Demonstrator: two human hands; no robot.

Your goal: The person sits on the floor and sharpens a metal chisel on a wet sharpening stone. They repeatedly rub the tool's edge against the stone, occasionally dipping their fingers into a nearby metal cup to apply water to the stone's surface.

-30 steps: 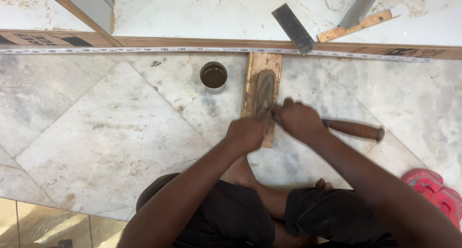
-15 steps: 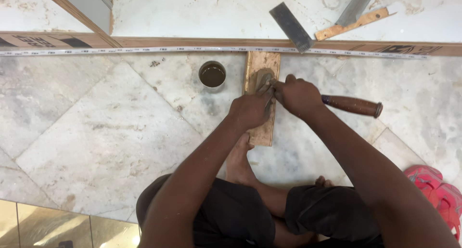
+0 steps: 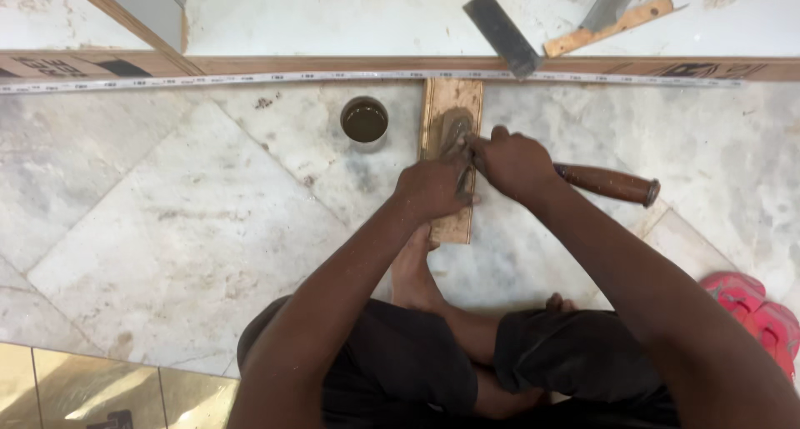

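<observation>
- Nearest, at the lower frame, crossed legs and a bare foot (image 3: pixel 414 271) rest on the marble floor (image 3: pixel 167 212).
- Centre frame, the left hand (image 3: pixel 433 189) presses fingers down and the right hand (image 3: pixel 512 162) grips a chisel (image 3: pixel 604 182), its long axis running left-right, wooden handle pointing right, blade on a sharpening stone (image 3: pixel 451 167) lying lengthwise up-down.
- Beyond, upper frame: a small round tin (image 3: pixel 364 119), a tape measure (image 3: pixel 250 78), a wooden board (image 3: pixel 583 65).

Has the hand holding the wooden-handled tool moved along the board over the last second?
Yes. The right hand with the wooden-handled tool has slid up the wooden board, away from the person and toward the long wooden strip, nearer the small round tin.
</observation>
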